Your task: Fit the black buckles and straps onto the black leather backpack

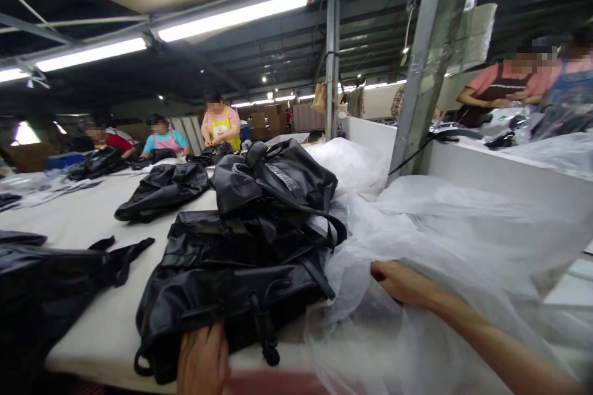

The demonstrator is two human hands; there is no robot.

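A black leather-look backpack [194, 296] lies on the pale table in front of me, with a cord and toggle hanging at its front. My left hand [204, 358] reaches under the near edge of this backpack and touches it; the fingers are hidden by the black material. To the right, my right hand [398, 281] is closed on a thin clear plastic bag [370, 333], which spreads around the wrist and forearm. A second black backpack [278, 176], with a light lettered patch, rests behind and partly on the first one.
More black bags [162, 191] lie on the table [92, 210], one at the left edge [41, 290]. Plastic bags [435, 210] heap up at right against a white partition [500, 176] and a metal post [417, 68]. Several co-workers sit or stand across the table and beyond the partition.
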